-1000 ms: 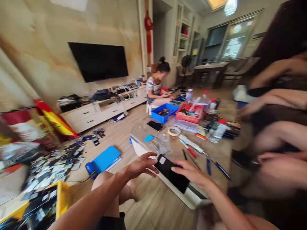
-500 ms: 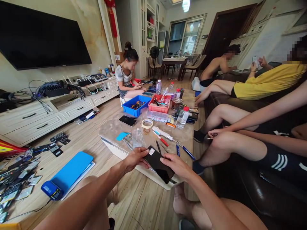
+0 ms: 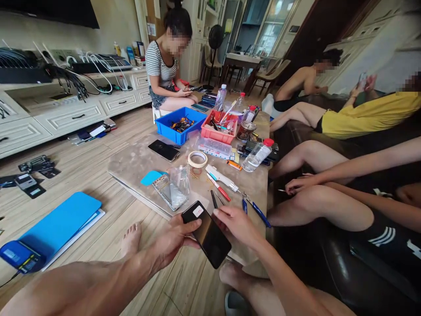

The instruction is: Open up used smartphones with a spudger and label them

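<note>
My left hand (image 3: 179,235) grips a black phone (image 3: 210,237) by its left edge, thumb on the dark face near a small white sticker. The phone is tilted over the near edge of the low table (image 3: 128,162). Just right of the phone, my right hand (image 3: 235,221) has its fingers pinched together at the near end of a black pen-like tool (image 3: 214,199); whether it grips the tool or the phone's edge is hard to see. Beyond lie a red marker (image 3: 222,193), a white electric screwdriver (image 3: 223,177), blue-handled pliers (image 3: 259,213) and a phone frame (image 3: 169,193).
On the table stand a blue bin (image 3: 179,136), a red bin (image 3: 219,135), a tape roll (image 3: 197,159) and a bottle (image 3: 256,157). People sit along the right sofa and behind the table. A blue mat (image 3: 62,224) lies on the floor.
The view has shifted down and closer to the table. My right hand has moved off the phone's face towards the black tool; my left thumb now lies further over the phone.
</note>
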The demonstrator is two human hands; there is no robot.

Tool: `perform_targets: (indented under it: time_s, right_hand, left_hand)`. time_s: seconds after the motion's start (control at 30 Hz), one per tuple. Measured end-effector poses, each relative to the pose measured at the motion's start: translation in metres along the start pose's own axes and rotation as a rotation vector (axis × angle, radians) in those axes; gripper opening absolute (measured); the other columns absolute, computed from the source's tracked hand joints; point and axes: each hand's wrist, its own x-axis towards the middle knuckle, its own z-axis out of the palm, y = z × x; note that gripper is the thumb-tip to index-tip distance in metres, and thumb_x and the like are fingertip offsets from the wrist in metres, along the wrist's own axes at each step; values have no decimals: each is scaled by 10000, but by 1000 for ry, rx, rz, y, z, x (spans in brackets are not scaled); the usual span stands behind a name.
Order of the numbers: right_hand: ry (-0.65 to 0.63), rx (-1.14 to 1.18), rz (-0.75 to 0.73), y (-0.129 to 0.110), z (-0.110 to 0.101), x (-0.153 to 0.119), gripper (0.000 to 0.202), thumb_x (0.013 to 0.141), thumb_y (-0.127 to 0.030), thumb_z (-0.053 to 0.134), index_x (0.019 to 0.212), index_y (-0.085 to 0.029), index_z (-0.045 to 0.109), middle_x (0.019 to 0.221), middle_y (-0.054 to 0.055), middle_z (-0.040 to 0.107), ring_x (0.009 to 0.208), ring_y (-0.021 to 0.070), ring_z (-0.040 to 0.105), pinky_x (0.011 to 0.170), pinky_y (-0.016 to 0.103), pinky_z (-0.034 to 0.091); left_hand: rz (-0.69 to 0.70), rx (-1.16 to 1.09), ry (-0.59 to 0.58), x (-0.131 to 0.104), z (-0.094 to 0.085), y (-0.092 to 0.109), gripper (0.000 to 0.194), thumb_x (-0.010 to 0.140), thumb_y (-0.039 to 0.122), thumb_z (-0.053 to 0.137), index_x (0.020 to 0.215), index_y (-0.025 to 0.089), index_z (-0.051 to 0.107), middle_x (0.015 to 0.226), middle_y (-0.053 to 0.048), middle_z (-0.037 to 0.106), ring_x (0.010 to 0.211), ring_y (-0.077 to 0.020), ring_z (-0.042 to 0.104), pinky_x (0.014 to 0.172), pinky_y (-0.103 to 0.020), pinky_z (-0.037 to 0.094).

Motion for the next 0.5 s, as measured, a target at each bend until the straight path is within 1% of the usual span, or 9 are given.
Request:
perform_targets:
  time_s: [0.07,0.13,0.2,0.23,0.3,0.37,0.43,0.5]
  right_hand:
    - [93,-40,17,2,-13,11,348,927,-506,533,826,-209,683,692,8,671,599,174,611,567,279,444]
    - [178,-99,28,4,-27,21,331,926,-488,531,942,-211,712,744,18,708,623,184,641,594,290,469]
    - [230,-177,31,6,-38,28,295,907,-460,560,950,-222,728,735,13,715,629,193,648,606,301,471]
    - [248,-221,28,7,-43,31,262,891,-438,581,929,-229,735,739,11,722,646,199,656,623,308,473]
    - [281,-305,11,7,-49,36,194,858,-384,619,896,-239,741,794,13,747,719,214,677,689,325,484]
    - [323,-375,0,6,-50,41,168,840,-339,633,923,-240,742,898,24,772,809,229,694,757,342,491]
    - [365,-430,8,6,-48,45,199,850,-314,627,999,-239,734,991,39,781,881,243,702,801,357,495]
    - [378,-477,21,5,-40,50,219,870,-311,627,1052,-242,727,1047,50,783,937,258,706,817,364,493]
  left_hand:
    - [-15,46,14,-2,-3,-3,417,755,483,840,986,162,711,880,-70,753,722,-199,698,552,-272,559]
    - [-42,71,44,-1,-6,-5,442,792,582,775,885,158,694,732,-51,722,593,-175,665,480,-253,514]
    - [-79,63,73,1,-9,-6,520,833,673,678,761,159,654,588,-36,658,477,-155,611,421,-239,460]
    - [-95,49,78,2,-10,-7,558,847,702,636,718,159,636,552,-36,636,444,-148,590,405,-234,440]
    - [-110,4,70,4,-11,-5,568,852,699,630,728,145,655,605,-62,674,478,-152,616,441,-241,473]
    - [-111,-48,65,5,-11,-3,507,817,637,715,841,131,702,747,-90,738,592,-181,680,544,-280,554]
    - [-113,-75,56,5,-10,-2,466,773,561,793,938,133,715,845,-102,763,688,-213,713,632,-331,598]
    - [-119,-65,41,6,-10,-3,444,754,512,826,965,138,714,861,-101,766,700,-228,718,633,-353,601]
